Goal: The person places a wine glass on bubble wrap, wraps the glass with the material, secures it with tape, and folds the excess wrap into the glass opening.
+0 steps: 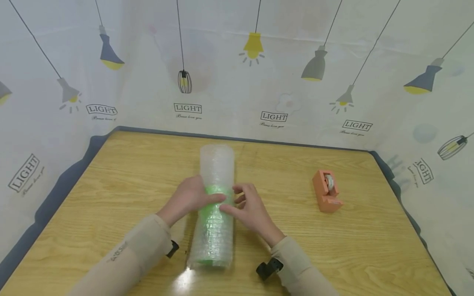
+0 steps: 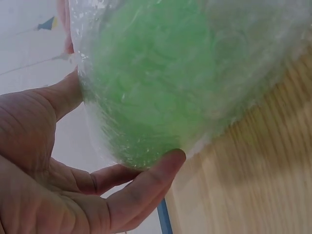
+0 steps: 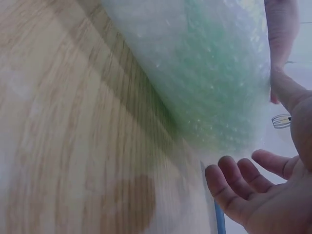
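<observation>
Foreground: my beige sleeves [image 1: 126, 255] reach over a light-brown, wood-grained table [image 1: 370, 226]. Between my hands, a long cylinder of clear bubble wrap [image 1: 212, 246] lies pointing away from me, around a green object [image 2: 151, 73] of indistinct form. I judge the winding largely complete; whether the outer edge is fastened cannot be told, and any securing would remain. A coral-coloured, block-shaped tape dispenser [image 1: 326, 195] stands well apart to the right, untouched. My left hand [image 1: 190, 195] grasps the cylinder near mid-length, thumb across its top, fingers curving beneath its left side. My right hand [image 1: 253, 209] is relaxed, thumb resting on top, fingers loosely bent along the right side; whether those fingertips make contact is unclear.
</observation>
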The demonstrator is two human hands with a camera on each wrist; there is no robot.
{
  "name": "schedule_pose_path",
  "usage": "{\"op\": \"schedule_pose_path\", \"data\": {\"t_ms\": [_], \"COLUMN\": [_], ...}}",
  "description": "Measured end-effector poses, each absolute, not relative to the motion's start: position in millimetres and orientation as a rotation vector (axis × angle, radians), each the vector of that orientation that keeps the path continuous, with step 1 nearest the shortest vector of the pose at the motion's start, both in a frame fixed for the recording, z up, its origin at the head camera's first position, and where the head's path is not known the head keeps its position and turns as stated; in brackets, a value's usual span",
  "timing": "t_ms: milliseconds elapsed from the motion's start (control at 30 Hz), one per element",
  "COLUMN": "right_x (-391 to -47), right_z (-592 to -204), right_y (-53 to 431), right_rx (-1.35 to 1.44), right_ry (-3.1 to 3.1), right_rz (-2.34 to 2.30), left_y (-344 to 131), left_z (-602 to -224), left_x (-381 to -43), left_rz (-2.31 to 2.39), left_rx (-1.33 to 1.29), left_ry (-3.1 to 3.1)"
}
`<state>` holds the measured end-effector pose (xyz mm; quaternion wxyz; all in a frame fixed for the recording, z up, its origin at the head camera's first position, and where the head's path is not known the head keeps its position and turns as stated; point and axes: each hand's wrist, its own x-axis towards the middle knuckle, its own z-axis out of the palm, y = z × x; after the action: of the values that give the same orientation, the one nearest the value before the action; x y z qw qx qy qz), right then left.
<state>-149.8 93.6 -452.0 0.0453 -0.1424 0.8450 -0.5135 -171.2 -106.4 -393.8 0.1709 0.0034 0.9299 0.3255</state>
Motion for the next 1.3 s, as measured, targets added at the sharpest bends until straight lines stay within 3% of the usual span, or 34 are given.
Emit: {"op": "schedule_pose_path", "data": {"t_ms": [633,1300], "right_x": [-149,-142], "right_z": [-455,-449], "right_y": [96,107], "right_rx": [-0.438,-0.374], "right_ry": [2.375,2.563], "right_rz": [-1.567,-1.608], "left_y": [-135,-124], "left_z": [-402,-416], "left_x": [-170,-174], "left_rz": [1.012,1.237], "left_rx": [-0.019,0.048], "left_ry": [2.545,2.351]}}
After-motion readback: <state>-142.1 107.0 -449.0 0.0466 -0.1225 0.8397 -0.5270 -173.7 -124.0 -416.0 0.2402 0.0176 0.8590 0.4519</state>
